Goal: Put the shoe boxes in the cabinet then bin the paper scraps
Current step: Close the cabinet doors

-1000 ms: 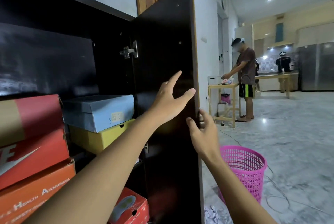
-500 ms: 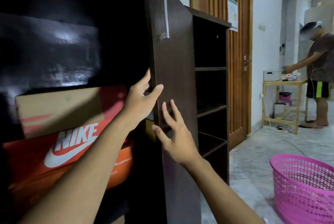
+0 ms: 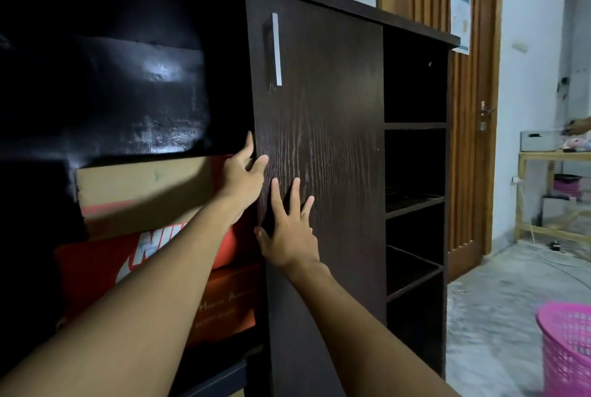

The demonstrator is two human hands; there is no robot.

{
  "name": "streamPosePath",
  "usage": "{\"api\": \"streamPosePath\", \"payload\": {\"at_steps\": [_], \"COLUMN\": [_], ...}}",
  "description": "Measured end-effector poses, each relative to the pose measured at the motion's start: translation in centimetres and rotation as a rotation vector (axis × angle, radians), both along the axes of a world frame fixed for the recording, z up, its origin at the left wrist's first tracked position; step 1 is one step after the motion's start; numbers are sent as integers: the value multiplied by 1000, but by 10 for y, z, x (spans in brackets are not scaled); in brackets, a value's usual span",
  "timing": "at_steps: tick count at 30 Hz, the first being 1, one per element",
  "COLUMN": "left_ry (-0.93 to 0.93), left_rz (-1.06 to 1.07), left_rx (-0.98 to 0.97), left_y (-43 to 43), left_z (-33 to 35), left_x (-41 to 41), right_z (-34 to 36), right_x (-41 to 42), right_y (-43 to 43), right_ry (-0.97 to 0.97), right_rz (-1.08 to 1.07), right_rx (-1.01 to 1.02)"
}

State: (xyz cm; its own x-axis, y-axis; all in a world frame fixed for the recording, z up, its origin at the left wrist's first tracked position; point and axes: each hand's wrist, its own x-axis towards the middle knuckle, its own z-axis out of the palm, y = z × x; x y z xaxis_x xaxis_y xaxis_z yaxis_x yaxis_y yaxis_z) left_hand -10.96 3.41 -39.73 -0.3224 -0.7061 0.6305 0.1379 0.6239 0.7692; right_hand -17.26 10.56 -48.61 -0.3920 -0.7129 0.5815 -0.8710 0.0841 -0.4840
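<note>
Both arms are stretched forward and up. The left hand (image 3: pixel 243 175) is curled round the edge of the cabinet door (image 3: pixel 335 140), thumb in front. The right hand (image 3: pixel 289 230) is laid flat on its face, fingers spread.

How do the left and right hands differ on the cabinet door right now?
The left hand grips the free edge of the cabinet door, fingers curled round it; the right hand presses flat on its front, fingers spread. The left hand sits higher, the right hand lower and further right. Both touch the door below its handle.
</note>
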Motion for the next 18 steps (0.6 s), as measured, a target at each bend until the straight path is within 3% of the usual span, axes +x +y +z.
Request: {"api": "streamPosePath", "payload": {"at_steps": [10, 13, 16, 18], "left_ry": [-16, -52, -150, -222], "left_rz": [80, 93, 109, 71], "left_rx": [-106, -50, 86, 158], "left_y": [-25, -16, 7, 26], "left_z": [-9, -16, -24, -24], "left_x": [-6, -2, 14, 26], "right_z": [-7, -5, 7, 17], "right_x": [-10, -19, -33, -37], "right_y": [-11, 5, 25, 37], "right_ry": [43, 37, -63, -238], "right_rz": [44, 111, 208, 319], "right_rx": [-14, 32, 64, 18]}}
